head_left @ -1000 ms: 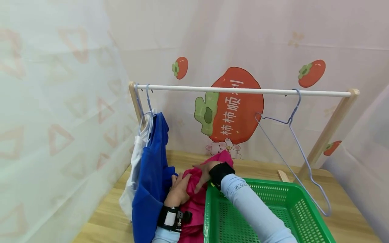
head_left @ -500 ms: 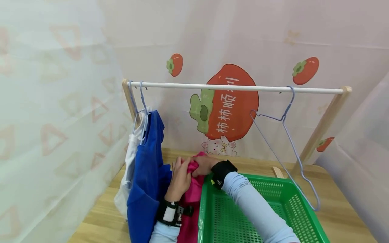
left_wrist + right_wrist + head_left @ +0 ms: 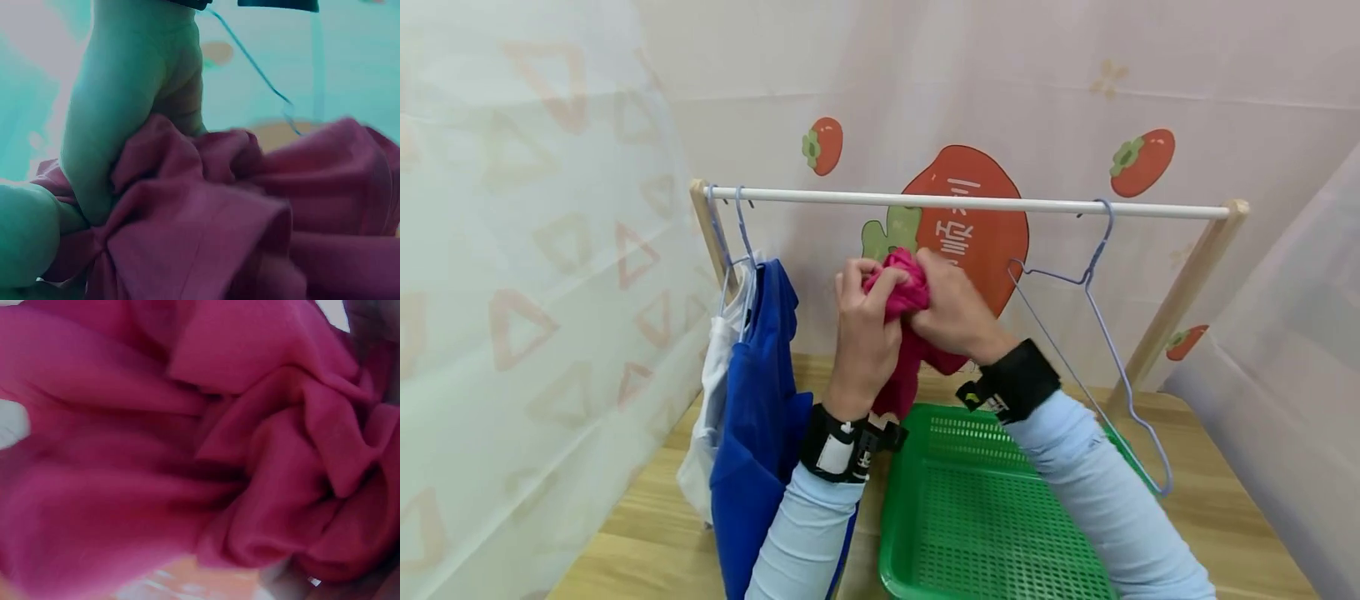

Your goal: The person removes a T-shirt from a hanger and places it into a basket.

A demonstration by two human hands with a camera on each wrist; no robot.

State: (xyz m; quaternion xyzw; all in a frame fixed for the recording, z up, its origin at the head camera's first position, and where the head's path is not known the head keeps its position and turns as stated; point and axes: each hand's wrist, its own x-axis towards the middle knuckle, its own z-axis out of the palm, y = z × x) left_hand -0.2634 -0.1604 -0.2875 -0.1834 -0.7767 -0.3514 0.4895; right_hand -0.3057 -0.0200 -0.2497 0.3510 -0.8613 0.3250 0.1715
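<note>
Both hands hold a bunched pink garment [image 3: 901,287] in the air, above the near left part of the rack's span. My left hand [image 3: 863,333] grips its gathered top from the left, fingers curled over the cloth. From the right, my right hand [image 3: 955,308] grips the same bunch with its fingers partly hidden. Loose pink cloth hangs below the hands toward the basket's back left corner. In the left wrist view the garment [image 3: 187,231] falls in folds under the thumb side of the hand. Crumpled cloth [image 3: 281,456] fills most of the right wrist view.
A white rail [image 3: 850,198] on wooden posts crosses behind the hands. At its left end hang a blue garment [image 3: 752,433] and a white garment [image 3: 707,417] on hangers. One bare hanger [image 3: 1101,308] hangs at right. A green basket [image 3: 898,500] stands on the wooden table [image 3: 625,533].
Both hands have gathered the pink garment and lifted it off the table, up to just below the rail. The head view has shifted slightly.
</note>
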